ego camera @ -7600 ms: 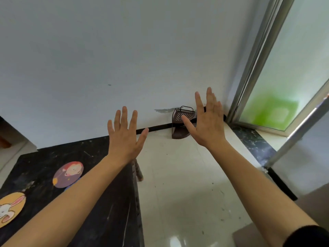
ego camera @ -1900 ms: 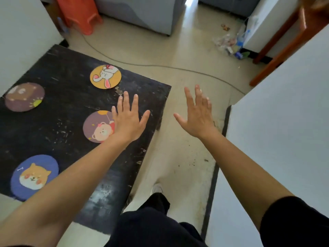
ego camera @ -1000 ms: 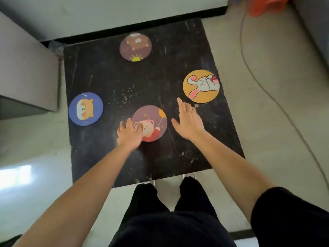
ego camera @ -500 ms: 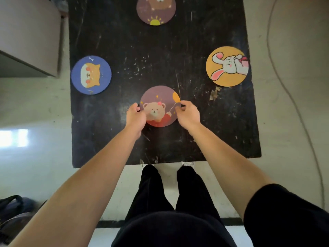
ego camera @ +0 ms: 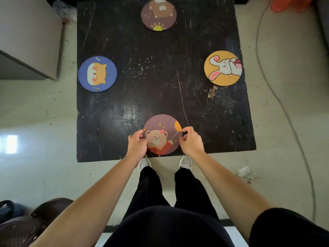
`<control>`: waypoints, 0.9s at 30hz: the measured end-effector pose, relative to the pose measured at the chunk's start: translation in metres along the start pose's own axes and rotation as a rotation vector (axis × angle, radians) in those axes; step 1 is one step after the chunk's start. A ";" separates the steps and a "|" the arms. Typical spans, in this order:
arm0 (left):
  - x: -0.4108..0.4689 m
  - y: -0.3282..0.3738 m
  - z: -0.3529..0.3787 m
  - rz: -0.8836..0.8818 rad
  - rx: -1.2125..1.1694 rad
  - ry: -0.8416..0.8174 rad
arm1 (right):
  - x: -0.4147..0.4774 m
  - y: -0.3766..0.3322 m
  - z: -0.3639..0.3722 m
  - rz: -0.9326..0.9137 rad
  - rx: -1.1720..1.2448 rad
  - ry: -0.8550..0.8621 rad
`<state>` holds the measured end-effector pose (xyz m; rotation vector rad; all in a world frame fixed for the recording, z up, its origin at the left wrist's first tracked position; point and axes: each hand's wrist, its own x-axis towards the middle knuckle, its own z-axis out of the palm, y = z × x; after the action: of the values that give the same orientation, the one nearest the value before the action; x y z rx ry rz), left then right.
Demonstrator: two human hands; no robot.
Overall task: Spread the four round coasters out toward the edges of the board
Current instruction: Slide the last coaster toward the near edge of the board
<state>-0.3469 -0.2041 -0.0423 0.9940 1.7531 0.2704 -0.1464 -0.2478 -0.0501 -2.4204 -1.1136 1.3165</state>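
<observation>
A black scratched board (ego camera: pixel 160 82) lies on the floor with four round coasters on it. The mauve bear-with-balloon coaster (ego camera: pixel 162 132) sits by the near edge. My left hand (ego camera: pixel 136 145) pinches its left rim and my right hand (ego camera: pixel 191 142) pinches its right rim. The blue dog coaster (ego camera: pixel 97 73) lies at the left edge. At the right edge is the yellow rabbit coaster (ego camera: pixel 223 68). The brown bear coaster (ego camera: pixel 158 14) rests at the far edge.
A grey cabinet (ego camera: pixel 26 38) stands left of the board. A cable (ego camera: pixel 277 97) runs across the floor on the right, and an orange stool (ego camera: pixel 288 4) is at the top right. My shoes (ego camera: pixel 145 163) touch the near edge. A dark basket (ego camera: pixel 26 223) sits lower left.
Both hands closed on the rims of the bear-with-balloon coaster, and it has moved toward me, from nearer the board's middle to the near edge. The other coasters have stayed where they were.
</observation>
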 end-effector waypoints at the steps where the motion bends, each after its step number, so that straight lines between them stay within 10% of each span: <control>1: -0.001 -0.001 0.000 0.006 0.004 -0.005 | -0.004 0.003 0.003 -0.007 -0.003 0.013; 27: -0.009 -0.021 -0.006 0.176 0.462 -0.153 | -0.011 0.008 0.001 -0.070 -0.138 0.064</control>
<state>-0.3618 -0.2227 -0.0462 1.4633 1.6219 -0.1083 -0.1462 -0.2606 -0.0472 -2.4747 -1.2988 1.1683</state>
